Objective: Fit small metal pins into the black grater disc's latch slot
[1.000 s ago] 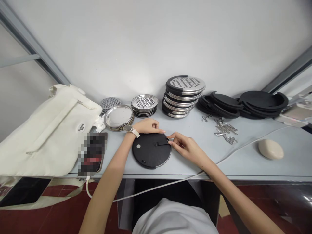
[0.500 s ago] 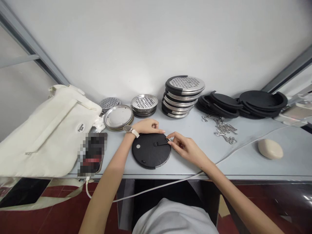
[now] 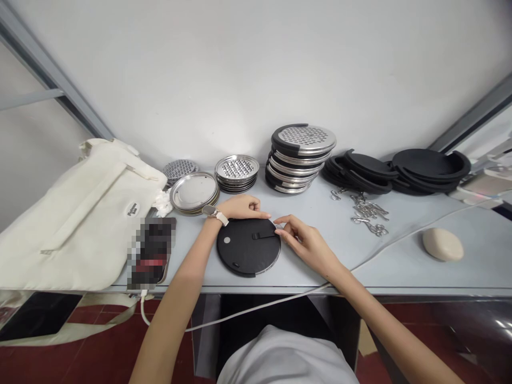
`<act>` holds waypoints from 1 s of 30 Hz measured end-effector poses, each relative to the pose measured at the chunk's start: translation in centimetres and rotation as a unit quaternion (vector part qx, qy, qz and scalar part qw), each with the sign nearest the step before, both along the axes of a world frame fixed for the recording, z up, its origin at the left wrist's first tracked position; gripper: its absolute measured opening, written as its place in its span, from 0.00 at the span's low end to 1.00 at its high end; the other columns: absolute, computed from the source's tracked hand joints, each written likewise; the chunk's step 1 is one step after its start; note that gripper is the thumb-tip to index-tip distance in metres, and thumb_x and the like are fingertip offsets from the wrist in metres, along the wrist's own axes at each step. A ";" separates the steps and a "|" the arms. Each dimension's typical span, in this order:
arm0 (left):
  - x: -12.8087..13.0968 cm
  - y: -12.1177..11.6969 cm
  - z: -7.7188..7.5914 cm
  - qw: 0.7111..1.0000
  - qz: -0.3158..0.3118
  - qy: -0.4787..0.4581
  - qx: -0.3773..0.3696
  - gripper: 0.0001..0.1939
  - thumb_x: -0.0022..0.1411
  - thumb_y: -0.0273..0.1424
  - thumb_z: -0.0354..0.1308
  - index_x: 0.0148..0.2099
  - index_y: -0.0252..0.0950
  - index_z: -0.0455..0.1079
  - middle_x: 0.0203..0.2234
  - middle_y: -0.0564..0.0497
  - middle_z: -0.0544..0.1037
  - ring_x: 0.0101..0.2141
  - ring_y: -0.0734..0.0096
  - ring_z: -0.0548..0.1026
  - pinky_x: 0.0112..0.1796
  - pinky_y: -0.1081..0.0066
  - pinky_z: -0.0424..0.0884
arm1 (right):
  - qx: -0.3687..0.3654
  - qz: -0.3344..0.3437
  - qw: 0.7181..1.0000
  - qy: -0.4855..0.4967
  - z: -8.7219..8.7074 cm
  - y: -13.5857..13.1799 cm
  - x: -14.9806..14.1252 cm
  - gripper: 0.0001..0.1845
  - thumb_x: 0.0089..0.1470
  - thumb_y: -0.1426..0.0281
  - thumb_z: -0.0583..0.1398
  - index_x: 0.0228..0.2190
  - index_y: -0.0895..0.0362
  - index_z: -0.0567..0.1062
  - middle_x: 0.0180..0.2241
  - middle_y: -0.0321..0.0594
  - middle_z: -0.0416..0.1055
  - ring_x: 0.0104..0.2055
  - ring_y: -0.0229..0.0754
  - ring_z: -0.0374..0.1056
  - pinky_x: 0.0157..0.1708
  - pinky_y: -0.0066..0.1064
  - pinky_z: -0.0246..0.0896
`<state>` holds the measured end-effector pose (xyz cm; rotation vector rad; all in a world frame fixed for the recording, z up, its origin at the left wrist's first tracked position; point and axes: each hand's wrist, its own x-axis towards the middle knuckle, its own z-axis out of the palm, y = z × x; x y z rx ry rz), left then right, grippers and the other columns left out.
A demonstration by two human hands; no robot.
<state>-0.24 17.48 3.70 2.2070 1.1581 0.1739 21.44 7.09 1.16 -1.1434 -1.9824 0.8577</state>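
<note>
Flat on the table lies a round black disc (image 3: 248, 255) with a metal edge on its lower right, a small grey dot and a short black strap. It looks like a grater in a black cover, turned face down. My left hand (image 3: 243, 207), wearing a watch, steadies its far rim, fingers curled and thumb along the edge. At the right rim, by the strap's end, my right hand (image 3: 304, 241) pinches a small shiny metal clasp, mostly hidden by the fingertips. Several loose metal clasps (image 3: 368, 208) lie farther right.
Behind the disc stand stacked covered graters (image 3: 308, 140), bare grater plates (image 3: 237, 169) and plain metal discs (image 3: 194, 192). Black covers (image 3: 426, 165) are piled at right. A cream bag (image 3: 88, 213), phone (image 3: 154, 250), white cable (image 3: 256, 308) and beige rounded object (image 3: 443, 244) lie around.
My right hand's fingers have shifted slightly at the disc's right rim, and the metal piece between them shows less clearly. The left hand and the disc stay in place.
</note>
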 end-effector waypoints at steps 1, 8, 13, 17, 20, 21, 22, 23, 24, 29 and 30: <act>0.0 0.0 0.0 1.000 0.000 0.000 0.001 0.22 0.53 0.50 0.59 0.25 0.36 0.63 0.18 0.55 0.63 0.23 0.74 0.59 0.26 0.72 0.51 | 0.001 -0.004 1.000 0.005 0.0 0.0 0.0 0.12 0.63 0.66 0.54 0.46 0.57 0.69 0.23 0.31 0.62 0.25 0.37 0.61 0.29 0.27 0.56; 0.1 -0.1 0.1 1.000 -0.002 0.005 0.007 0.21 0.54 0.49 0.59 0.24 0.37 0.62 0.18 0.55 0.64 0.23 0.74 0.59 0.26 0.71 0.51 | 0.035 0.001 0.999 -0.013 -0.1 0.2 0.0 0.13 0.63 0.70 0.54 0.45 0.55 0.75 0.37 0.42 0.73 0.36 0.42 0.69 0.38 0.31 0.62; 0.1 -0.1 0.2 1.000 -0.001 0.009 0.007 0.21 0.54 0.48 0.59 0.24 0.37 0.61 0.18 0.55 0.64 0.23 0.74 0.59 0.26 0.71 0.51 | 0.021 0.021 0.999 -0.013 -0.1 0.2 0.0 0.15 0.64 0.71 0.52 0.47 0.55 0.74 0.42 0.44 0.75 0.41 0.43 0.71 0.41 0.31 0.63; 0.1 -0.1 0.1 1.000 -0.005 0.008 0.007 0.20 0.55 0.48 0.59 0.24 0.37 0.61 0.18 0.55 0.64 0.23 0.74 0.59 0.26 0.71 0.51 | -0.002 0.027 0.999 -0.024 -0.1 0.2 0.1 0.15 0.65 0.69 0.51 0.48 0.56 0.72 0.34 0.40 0.74 0.33 0.40 0.69 0.37 0.30 0.61; 0.0 0.0 0.0 1.000 -0.009 0.007 0.007 0.21 0.55 0.48 0.59 0.24 0.37 0.61 0.18 0.55 0.64 0.23 0.74 0.60 0.26 0.71 0.52 | -0.008 0.026 0.999 -0.034 -0.1 0.2 0.2 0.14 0.65 0.67 0.50 0.47 0.56 0.71 0.25 0.33 0.67 0.27 0.38 0.63 0.32 0.28 0.58; 0.0 0.0 0.0 1.000 -0.010 0.006 0.007 0.21 0.55 0.48 0.59 0.24 0.37 0.61 0.18 0.55 0.64 0.23 0.74 0.59 0.26 0.71 0.52 | -0.010 0.026 0.999 -0.034 -0.1 0.2 0.3 0.14 0.65 0.67 0.50 0.47 0.56 0.71 0.24 0.32 0.65 0.26 0.37 0.62 0.31 0.28 0.58; 0.0 0.0 0.0 1.000 -0.010 0.005 0.006 0.21 0.54 0.49 0.59 0.24 0.37 0.61 0.18 0.55 0.64 0.23 0.74 0.59 0.26 0.71 0.52 | -0.013 0.027 0.999 -0.033 -0.1 0.2 0.3 0.14 0.65 0.66 0.50 0.46 0.56 0.71 0.23 0.31 0.64 0.25 0.37 0.61 0.31 0.27 0.57; 0.0 0.0 0.0 1.000 -0.011 0.004 0.006 0.21 0.54 0.49 0.59 0.24 0.37 0.61 0.18 0.55 0.65 0.23 0.74 0.59 0.26 0.71 0.52 | -0.016 0.028 0.999 -0.030 -0.1 0.1 0.3 0.14 0.65 0.66 0.50 0.46 0.56 0.71 0.23 0.31 0.63 0.25 0.37 0.60 0.30 0.27 0.56; 0.0 0.0 0.0 1.000 -0.011 0.004 0.005 0.21 0.54 0.49 0.59 0.24 0.37 0.61 0.18 0.55 0.65 0.23 0.74 0.60 0.26 0.72 0.52 | -0.019 0.029 0.999 -0.027 0.0 0.1 0.3 0.14 0.65 0.66 0.50 0.46 0.56 0.71 0.23 0.31 0.62 0.25 0.37 0.60 0.30 0.27 0.56; 0.1 0.0 0.1 1.000 -0.005 0.002 0.000 0.21 0.53 0.49 0.59 0.24 0.37 0.62 0.18 0.55 0.65 0.23 0.74 0.60 0.26 0.72 0.52 | -0.023 0.023 0.999 -0.025 0.0 -0.1 0.1 0.14 0.65 0.65 0.50 0.44 0.56 0.71 0.22 0.30 0.61 0.24 0.36 0.58 0.27 0.27 0.54; 0.1 -0.1 0.1 1.000 -0.003 0.002 -0.001 0.21 0.52 0.49 0.60 0.24 0.37 0.62 0.18 0.55 0.65 0.23 0.73 0.60 0.26 0.71 0.51 | -0.022 0.024 0.999 -0.026 0.0 -0.1 0.1 0.13 0.65 0.65 0.50 0.44 0.56 0.71 0.22 0.30 0.61 0.23 0.36 0.57 0.27 0.27 0.54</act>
